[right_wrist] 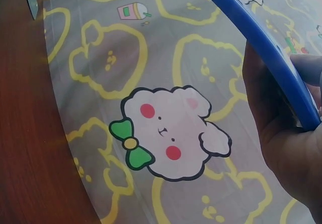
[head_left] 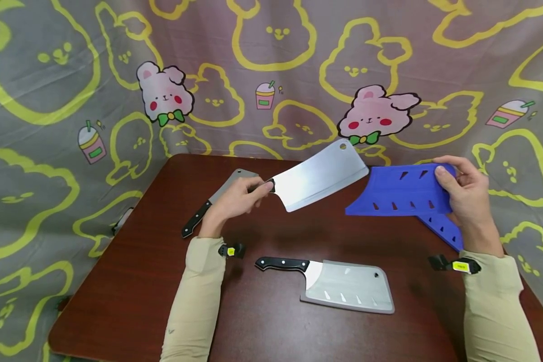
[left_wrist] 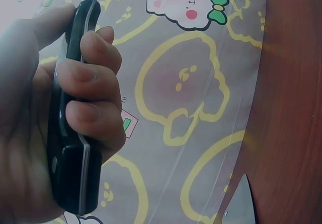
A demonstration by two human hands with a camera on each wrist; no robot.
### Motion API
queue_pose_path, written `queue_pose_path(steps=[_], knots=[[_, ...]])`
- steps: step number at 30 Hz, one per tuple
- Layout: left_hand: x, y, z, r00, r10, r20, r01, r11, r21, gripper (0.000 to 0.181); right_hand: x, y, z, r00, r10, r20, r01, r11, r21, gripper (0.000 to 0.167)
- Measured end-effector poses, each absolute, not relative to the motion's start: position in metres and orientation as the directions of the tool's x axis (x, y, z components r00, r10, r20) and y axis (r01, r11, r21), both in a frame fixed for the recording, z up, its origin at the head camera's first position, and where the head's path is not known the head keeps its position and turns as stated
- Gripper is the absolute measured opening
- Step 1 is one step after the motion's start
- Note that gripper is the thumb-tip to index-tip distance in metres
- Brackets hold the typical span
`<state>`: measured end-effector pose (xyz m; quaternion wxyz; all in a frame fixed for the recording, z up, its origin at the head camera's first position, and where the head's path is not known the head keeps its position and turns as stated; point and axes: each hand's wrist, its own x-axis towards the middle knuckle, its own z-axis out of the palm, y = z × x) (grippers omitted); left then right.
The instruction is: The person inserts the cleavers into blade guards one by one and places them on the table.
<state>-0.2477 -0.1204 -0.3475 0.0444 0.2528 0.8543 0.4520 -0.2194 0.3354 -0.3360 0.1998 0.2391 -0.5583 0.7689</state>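
My left hand (head_left: 236, 200) grips the black handle (left_wrist: 75, 168) of a cleaver, its fingers curled round it in the left wrist view. The bare, shiny cleaver blade (head_left: 317, 176) is raised above the table and points right. Over on the right, my right hand (head_left: 472, 203) pinches a blue blade sheath (head_left: 389, 191) with triangular slots by its far end, thumb in front. In the head view the blade's front corner meets the sheath's near edge; whether they touch I cannot tell. The sheath appears edge-on in the right wrist view.
Toward the front lies a cleaver (head_left: 282, 264) in a clear, grey-edged sheath (head_left: 357, 289). Another black-handled cleaver (head_left: 196, 218) lies behind my left hand. A second blue sheath (head_left: 445, 232) rests below the raised one. A patterned curtain (head_left: 235, 120) surrounds the brown table (head_left: 131, 291).
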Motion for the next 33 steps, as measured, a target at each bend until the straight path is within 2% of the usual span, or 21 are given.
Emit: queue_pose_path(steps=[4,11,18,21,25,27,33], knots=[[-0.25,-0.12,-0.348,-0.866,0.477,0.152,0.398,0.47,0.788,0.032,-0.219,0.336,-0.336,-0.816,0.054,0.575,-0.569,-0.246,-0.785,0.022],[-0.25,-0.117,-0.348,-0.854,0.497,0.155,0.399,0.435,0.807,0.034,-0.219,0.335,-0.336,-0.808,0.069,0.586,-0.575,-0.312,-0.756,0.022],[-0.248,-0.114,-0.349,-0.838,0.531,0.128,0.384,0.406,0.829,0.04,-0.216,0.34,-0.336,-0.811,0.157,0.564,-0.585,-0.203,-0.785,0.022],[-0.251,-0.11,-0.349,-0.814,0.57,0.116,0.397,0.398,0.827,0.04,-0.212,0.345,-0.335,-0.811,0.166,0.561,-0.585,-0.22,-0.781,0.022],[-0.25,-0.112,-0.348,-0.772,0.631,0.068,0.382,0.376,0.844,0.039,-0.21,0.348,-0.333,-0.813,0.16,0.561,-0.583,-0.228,-0.78,0.021],[-0.249,-0.117,-0.347,-0.761,0.648,0.028,0.355,0.379,0.855,0.037,-0.212,0.346,-0.333,-0.817,0.148,0.557,-0.576,-0.185,-0.796,0.02],[-0.243,-0.133,-0.346,-0.74,0.672,-0.045,0.319,0.409,0.855,0.029,-0.221,0.336,-0.338,-0.814,0.094,0.573,-0.578,-0.225,-0.784,0.019]])
